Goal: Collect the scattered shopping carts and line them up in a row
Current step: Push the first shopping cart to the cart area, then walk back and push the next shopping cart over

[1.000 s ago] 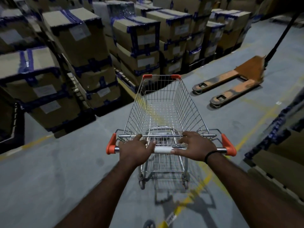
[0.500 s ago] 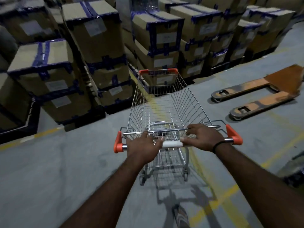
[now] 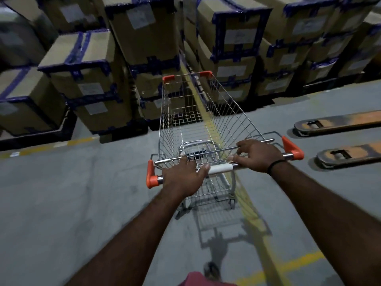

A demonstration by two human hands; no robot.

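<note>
Warehouse: stacked taped cartons (image 3: 144, 36), pallet-jack forks (image 3: 338, 122), concrete floor (image 3: 61, 203).

The shopping cart (image 3: 198, 124) is shiny wire metal with glossy orange plastic corner caps; cardboard boxes (image 3: 144, 34) look matt, bound in blue tape; the concrete floor (image 3: 72, 203) is dull, slightly rough

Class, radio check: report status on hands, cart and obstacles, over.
Left hand and right hand each hold a grip on the handlebar. Shopping cart empty, upright. Stacked boxes ahead; pallet jack forks right.

Empty wire shopping cart (image 3: 198, 129) with orange corners, upright on floor.
</note>
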